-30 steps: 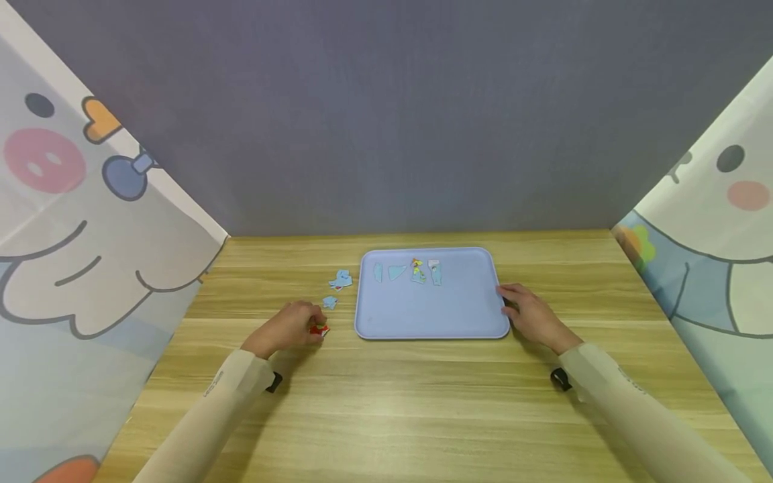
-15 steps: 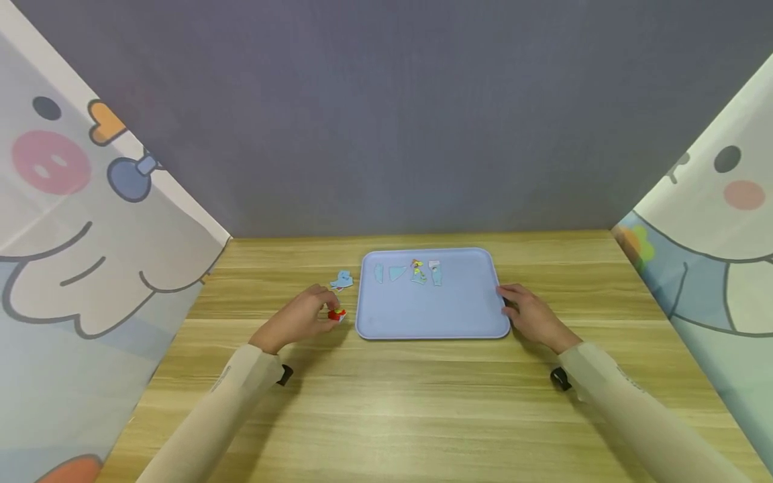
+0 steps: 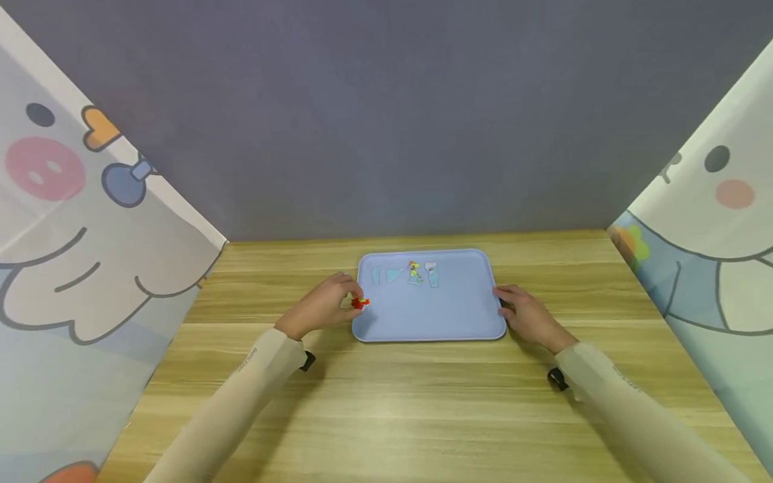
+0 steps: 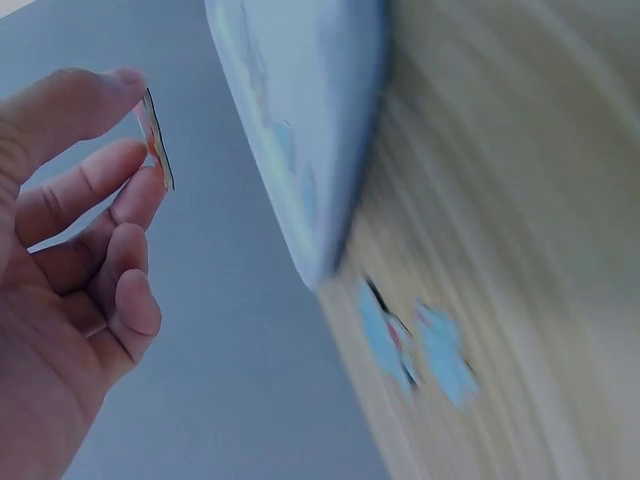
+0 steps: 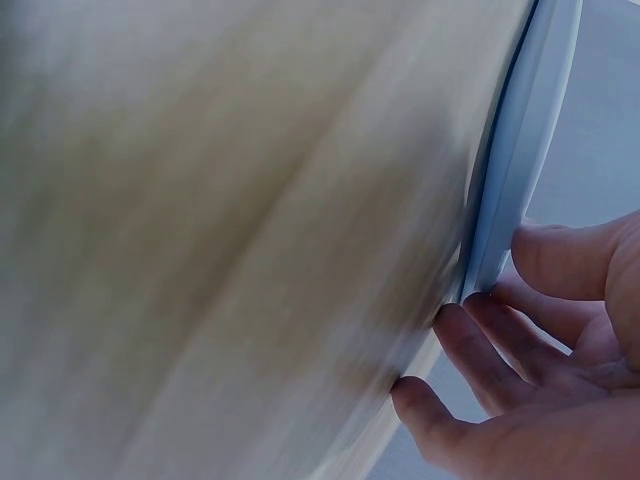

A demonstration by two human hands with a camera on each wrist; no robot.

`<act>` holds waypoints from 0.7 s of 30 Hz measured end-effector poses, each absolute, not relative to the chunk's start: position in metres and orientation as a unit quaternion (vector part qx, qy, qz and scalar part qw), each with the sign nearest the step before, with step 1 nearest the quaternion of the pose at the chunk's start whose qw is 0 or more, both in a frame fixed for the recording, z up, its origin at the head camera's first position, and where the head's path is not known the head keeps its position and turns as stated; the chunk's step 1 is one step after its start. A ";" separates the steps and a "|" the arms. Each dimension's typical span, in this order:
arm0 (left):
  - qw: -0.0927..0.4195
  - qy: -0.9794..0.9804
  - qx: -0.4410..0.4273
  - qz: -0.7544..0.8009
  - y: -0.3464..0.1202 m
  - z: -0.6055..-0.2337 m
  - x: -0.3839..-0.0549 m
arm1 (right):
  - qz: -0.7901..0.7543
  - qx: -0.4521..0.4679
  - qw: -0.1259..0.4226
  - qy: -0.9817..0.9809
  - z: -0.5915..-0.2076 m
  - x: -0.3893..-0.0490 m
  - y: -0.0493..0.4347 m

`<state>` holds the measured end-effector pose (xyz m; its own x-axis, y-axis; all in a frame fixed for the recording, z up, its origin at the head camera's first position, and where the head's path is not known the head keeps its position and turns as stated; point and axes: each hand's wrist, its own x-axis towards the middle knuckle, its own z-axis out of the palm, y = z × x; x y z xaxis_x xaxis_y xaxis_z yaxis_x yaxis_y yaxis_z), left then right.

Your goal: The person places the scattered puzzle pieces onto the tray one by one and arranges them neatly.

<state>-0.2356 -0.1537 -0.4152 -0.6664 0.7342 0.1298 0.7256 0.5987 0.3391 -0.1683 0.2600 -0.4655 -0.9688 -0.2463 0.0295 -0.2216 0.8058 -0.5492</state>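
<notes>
My left hand pinches a small red puzzle piece between thumb and fingertips, over the left edge of the blue tray. In the left wrist view the piece is seen edge-on, thin and flat, apart from the tray. At the tray's right rim, the fingertips and thumb of my right hand rest against the edge. In the right wrist view that hand has its fingers loosely bent beside the rim. Several light-blue and multicoloured pieces lie in a row along the tray's far side.
Two light-blue pieces lie on the wooden table beside the tray; in the head view my left hand hides them. A grey panel closes off the back, and printed cloth panels stand at both sides.
My left hand has carried the red piece from the table, rightward and away from me, to the tray's left edge. The right hand stays at the tray's right rim.
</notes>
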 end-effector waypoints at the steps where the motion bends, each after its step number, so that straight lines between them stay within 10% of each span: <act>1: 0.013 0.893 0.410 0.184 -0.148 -0.414 -0.237 | -0.288 -0.122 0.022 0.950 -0.466 -0.168 0.260; 21: 0.006 0.892 0.408 0.193 -0.070 -0.401 -0.263 | -0.280 -0.129 0.013 0.951 -0.466 -0.168 0.260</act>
